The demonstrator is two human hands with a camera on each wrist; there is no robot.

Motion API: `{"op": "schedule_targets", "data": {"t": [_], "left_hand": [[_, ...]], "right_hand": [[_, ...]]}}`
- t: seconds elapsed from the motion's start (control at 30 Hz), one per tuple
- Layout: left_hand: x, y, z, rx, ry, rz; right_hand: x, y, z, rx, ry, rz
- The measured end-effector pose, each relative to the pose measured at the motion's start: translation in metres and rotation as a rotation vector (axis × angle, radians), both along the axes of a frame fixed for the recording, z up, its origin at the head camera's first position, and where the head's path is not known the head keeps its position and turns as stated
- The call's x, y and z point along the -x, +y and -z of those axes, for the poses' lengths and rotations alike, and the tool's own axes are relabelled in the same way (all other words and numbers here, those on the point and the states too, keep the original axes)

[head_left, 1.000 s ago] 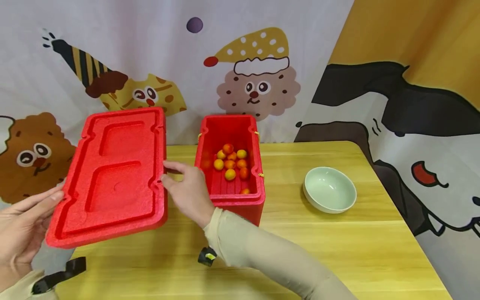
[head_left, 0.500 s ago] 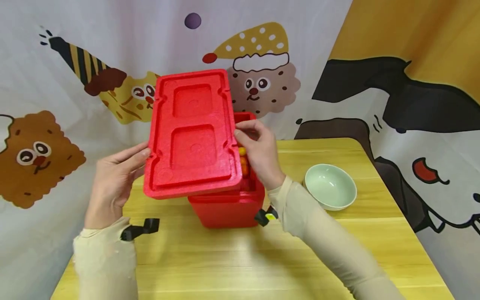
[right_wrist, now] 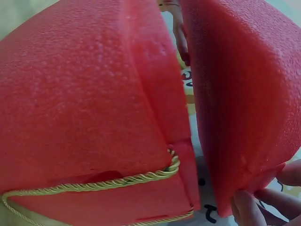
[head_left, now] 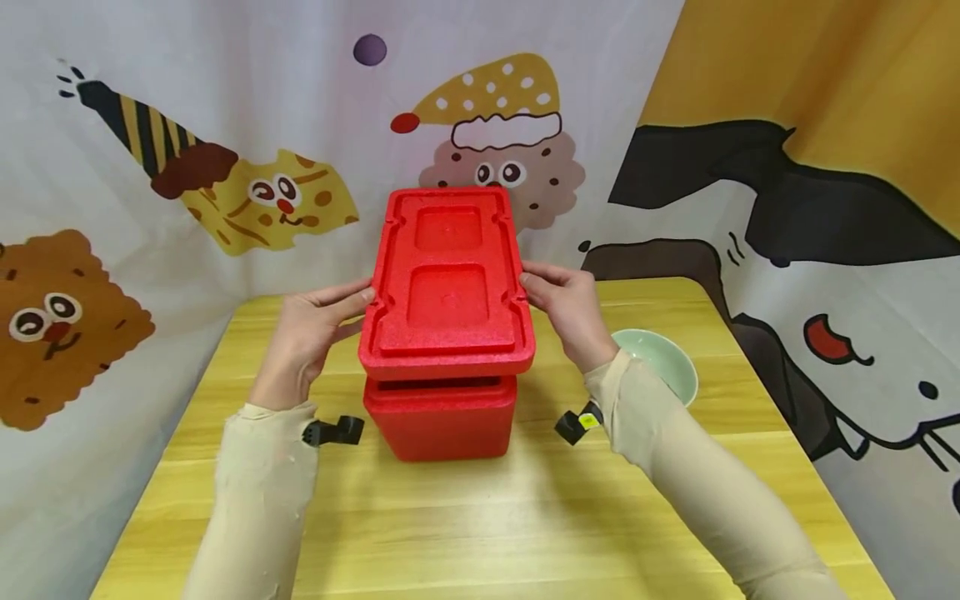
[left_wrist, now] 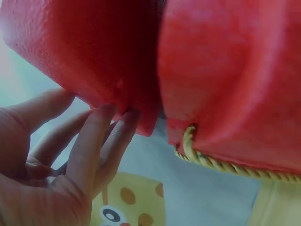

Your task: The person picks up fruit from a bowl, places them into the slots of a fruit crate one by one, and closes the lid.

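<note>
A red foam lid (head_left: 448, 296) with two square recesses hovers just above the red foam box (head_left: 450, 429), a dark gap between them at the front. My left hand (head_left: 311, 337) pinches the lid's left edge, thumb on top. On the opposite edge, my right hand (head_left: 568, 310) holds the lid the same way. In the left wrist view the fingers (left_wrist: 84, 150) touch the lid's underside, beside a yellow cord (left_wrist: 225, 165) on the box. The right wrist view shows the lid (right_wrist: 240, 94) apart from the box wall (right_wrist: 84, 103). The inside of the box is hidden.
A pale green bowl (head_left: 663, 367) stands right of the box, partly behind my right wrist. Box and bowl stand on a wooden table (head_left: 442, 533). Behind it hangs a curtain (head_left: 300, 100) printed with cartoon figures.
Both hands have carried the lid rightward from the left side, over the box, and levelled it there. The small orange and yellow fruits in the box are now covered from view.
</note>
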State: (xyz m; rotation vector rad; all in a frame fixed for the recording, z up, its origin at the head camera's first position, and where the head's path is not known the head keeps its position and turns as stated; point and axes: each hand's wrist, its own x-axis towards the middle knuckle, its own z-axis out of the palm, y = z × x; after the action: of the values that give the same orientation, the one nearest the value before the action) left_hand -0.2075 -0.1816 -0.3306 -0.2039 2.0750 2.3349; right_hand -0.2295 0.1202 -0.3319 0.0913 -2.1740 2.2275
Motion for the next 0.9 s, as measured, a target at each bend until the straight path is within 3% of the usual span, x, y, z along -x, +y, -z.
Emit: {"op": "schedule_targets", "data": {"t": [0.17, 0.3, 0.4, 0.53, 0.6, 0.7, 0.8, 0.9], "left_hand": [[0.000, -0.001, -0.002, -0.001, 0.030, 0.016], [-0.007, 0.000, -0.022, -0.044, 0.120, -0.020], [-0.016, 0.005, -0.042, -0.027, 0.259, -0.078], [-0.024, 0.016, -0.058, 0.218, 0.529, -0.201], [-0.025, 0.022, -0.059, 0.365, 0.645, -0.288], [-0.022, 0.029, -0.052, 0.491, 0.768, -0.375], [-0.018, 0.030, -0.042, 0.565, 0.863, -0.375], [-0.016, 0.029, -0.033, 0.612, 0.927, -0.315]], "right_hand": [[0.002, -0.001, 0.000, 0.001, 0.045, -0.012], [0.000, -0.004, -0.015, 0.033, 0.218, -0.013], [-0.003, -0.006, -0.032, 0.063, 0.429, 0.016], [-0.009, -0.012, -0.049, 0.053, 0.660, 0.102], [-0.011, -0.014, -0.051, 0.033, 0.738, 0.145], [-0.011, -0.015, -0.049, 0.018, 0.812, 0.181], [-0.010, -0.014, -0.047, 0.074, 0.805, 0.195], [-0.009, -0.012, -0.048, 0.170, 0.780, 0.177]]}}
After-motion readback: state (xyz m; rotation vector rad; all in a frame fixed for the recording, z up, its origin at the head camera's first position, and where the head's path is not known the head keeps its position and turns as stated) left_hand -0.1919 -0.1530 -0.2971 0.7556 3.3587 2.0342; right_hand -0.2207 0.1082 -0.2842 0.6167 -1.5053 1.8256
